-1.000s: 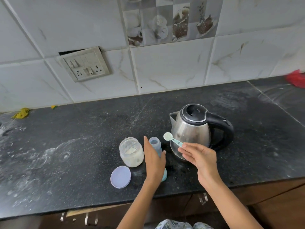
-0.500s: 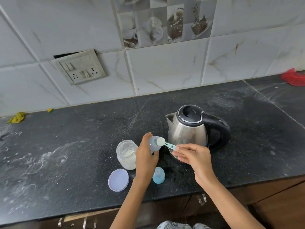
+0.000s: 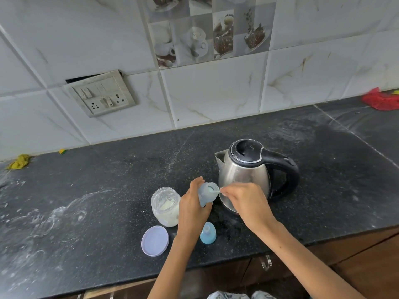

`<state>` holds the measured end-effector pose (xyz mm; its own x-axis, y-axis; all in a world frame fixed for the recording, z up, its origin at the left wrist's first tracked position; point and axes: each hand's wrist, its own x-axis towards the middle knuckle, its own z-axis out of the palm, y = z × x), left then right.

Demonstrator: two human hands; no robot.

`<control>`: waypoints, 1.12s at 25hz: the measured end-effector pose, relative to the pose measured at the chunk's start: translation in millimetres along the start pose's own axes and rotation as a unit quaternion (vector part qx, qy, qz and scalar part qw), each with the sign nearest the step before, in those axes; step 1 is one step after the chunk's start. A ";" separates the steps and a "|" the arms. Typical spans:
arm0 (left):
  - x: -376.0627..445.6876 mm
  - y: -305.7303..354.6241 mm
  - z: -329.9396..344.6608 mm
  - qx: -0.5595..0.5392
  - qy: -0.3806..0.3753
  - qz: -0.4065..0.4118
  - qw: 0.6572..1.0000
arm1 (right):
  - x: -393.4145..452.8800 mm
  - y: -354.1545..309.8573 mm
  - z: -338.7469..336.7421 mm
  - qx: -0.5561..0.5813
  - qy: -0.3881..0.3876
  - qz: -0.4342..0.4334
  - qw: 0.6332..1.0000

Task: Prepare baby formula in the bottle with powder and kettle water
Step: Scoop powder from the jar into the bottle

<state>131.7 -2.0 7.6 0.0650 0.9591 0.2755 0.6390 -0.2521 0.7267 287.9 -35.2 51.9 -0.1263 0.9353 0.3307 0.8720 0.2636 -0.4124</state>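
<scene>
My left hand (image 3: 193, 209) grips a pale blue baby bottle (image 3: 207, 193), lifted off the counter and tilted toward the right. My right hand (image 3: 245, 201) pinches the handle of a small measuring scoop (image 3: 212, 191), whose bowl is tipped inside the bottle's mouth. An open glass jar of white formula powder (image 3: 165, 207) stands just left of my left hand. Behind my right hand sits a steel kettle (image 3: 248, 173) with a black lid and handle. The bottle's blue teat cap (image 3: 207, 233) stands on the counter below my hands.
The jar's lilac lid (image 3: 154, 240) lies flat near the counter's front edge. Powder smears mark the black counter (image 3: 86, 190) at left. A switch plate (image 3: 100, 93) is on the tiled wall. Yellow scraps (image 3: 19, 161) lie far left, a red cloth (image 3: 381, 100) far right.
My left hand lifted the bottle off the counter and tilted it. My right hand carried the scoop left and tipped it into the bottle's mouth.
</scene>
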 end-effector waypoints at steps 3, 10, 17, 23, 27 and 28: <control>1.9 -0.5 0.2 -0.047 -0.009 -0.024 0.999 | 2.2 -1.4 -8.2 -0.010 -0.008 -0.077 0.997; 2.8 -5.6 -6.9 -0.081 0.006 -0.035 0.996 | 4.6 0.4 -10.9 0.039 0.036 -0.102 0.993; 0.2 -6.3 -2.8 -0.096 0.008 -0.040 0.994 | 18.2 -3.1 -11.8 0.213 0.048 0.164 0.962; -1.7 -10.5 0.4 -0.114 0.001 -0.055 0.992 | 13.8 0.9 -19.1 -0.002 -0.084 -0.071 0.994; -2.7 -11.2 2.8 -0.118 0.005 -0.057 0.991 | 8.8 -1.0 -18.0 -0.007 -0.062 -0.091 0.994; -2.1 -12.1 2.6 -0.119 0.006 -0.057 0.991 | 6.5 0.1 -16.0 -0.004 -0.047 -0.102 0.994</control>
<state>125.8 -0.6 -3.4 -0.0072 0.9819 0.1892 0.4423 -0.1666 0.8813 294.7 -32.8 67.6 -0.3440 0.8809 0.3251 0.8274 0.4480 -0.3385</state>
